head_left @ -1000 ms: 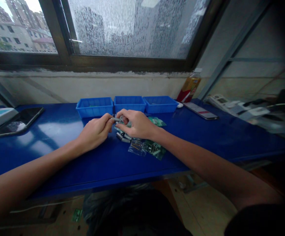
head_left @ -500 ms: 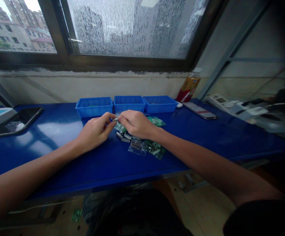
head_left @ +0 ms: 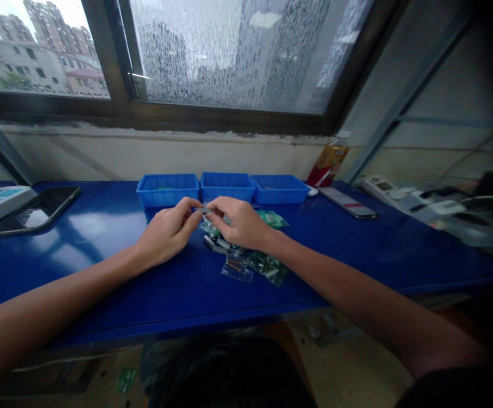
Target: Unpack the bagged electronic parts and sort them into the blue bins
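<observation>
Between my two hands, a small pale grey-white bar-shaped part [head_left: 204, 210] is held just above the blue table. My left hand [head_left: 170, 231] pinches its left end with thumb and fingertips. The thumb and index finger of my right hand [head_left: 241, 222] close on the other end. What the part is exactly is too small to tell. Below my right hand lie several small black-and-silver blocks [head_left: 220, 249]. Near them are a clear bag with brass-coloured pins [head_left: 237, 266] and a bag with green circuit boards [head_left: 268, 267]. Another green bagged piece [head_left: 273, 219] lies behind my right wrist.
Three blue bins [head_left: 168, 191] stand in a row along the back of the blue table [head_left: 153, 300]. A dark phone [head_left: 37, 211] lies left, another phone [head_left: 348, 202] right, beside a bottle with a red-and-gold label [head_left: 328, 163]. Power strips and cables [head_left: 416, 207] crowd the far right.
The view has tilted slightly upward. My right fingers have shifted around the small part, which shows more plainly between both hands now. The bags and blocks stay in place.
</observation>
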Available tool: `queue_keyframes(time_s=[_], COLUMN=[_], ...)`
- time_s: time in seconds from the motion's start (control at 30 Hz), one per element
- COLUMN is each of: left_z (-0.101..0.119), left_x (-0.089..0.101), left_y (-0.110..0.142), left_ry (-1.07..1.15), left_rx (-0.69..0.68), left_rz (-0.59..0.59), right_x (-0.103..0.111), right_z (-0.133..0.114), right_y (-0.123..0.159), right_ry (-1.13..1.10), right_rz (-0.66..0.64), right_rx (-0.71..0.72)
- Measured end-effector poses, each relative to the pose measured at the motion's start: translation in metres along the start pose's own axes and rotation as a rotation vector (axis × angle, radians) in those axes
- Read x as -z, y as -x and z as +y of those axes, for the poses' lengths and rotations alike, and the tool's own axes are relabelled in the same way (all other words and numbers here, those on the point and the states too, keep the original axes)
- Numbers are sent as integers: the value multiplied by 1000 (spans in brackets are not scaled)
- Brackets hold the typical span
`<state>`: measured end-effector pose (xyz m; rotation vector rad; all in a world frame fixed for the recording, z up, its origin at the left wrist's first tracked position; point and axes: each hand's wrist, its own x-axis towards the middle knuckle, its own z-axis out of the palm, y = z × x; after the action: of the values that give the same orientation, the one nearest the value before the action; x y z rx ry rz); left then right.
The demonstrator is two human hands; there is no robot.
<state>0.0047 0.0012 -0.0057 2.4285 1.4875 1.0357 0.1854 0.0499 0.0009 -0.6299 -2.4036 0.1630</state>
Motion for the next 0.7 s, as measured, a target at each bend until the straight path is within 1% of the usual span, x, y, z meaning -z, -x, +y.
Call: queue_keyframes(time_s=[0.13,0.23,0.37,0.47,0.57,0.7], left_z=[-2,-3,-2,0,0,0], left_x=[-1,-2,-1,1,2,1], left_y=[0,-1,-1,-1,-1,-1], left_ry=[3,8,22,21,26,63], left_rx=[-50,-41,1,18,25,-7], left_rz=[54,52,51,41,33,49], right_x=[0,-1,-1,0,0,0], right_z=[0,1,1,0,-2,-1], right_y=[0,1,2,1,1,-1], right_ry=[4,-2,-17,0,13,17], right_rz=[-24,-27,3,17,18,26], right_rx=[7,2,-35,7,31,9])
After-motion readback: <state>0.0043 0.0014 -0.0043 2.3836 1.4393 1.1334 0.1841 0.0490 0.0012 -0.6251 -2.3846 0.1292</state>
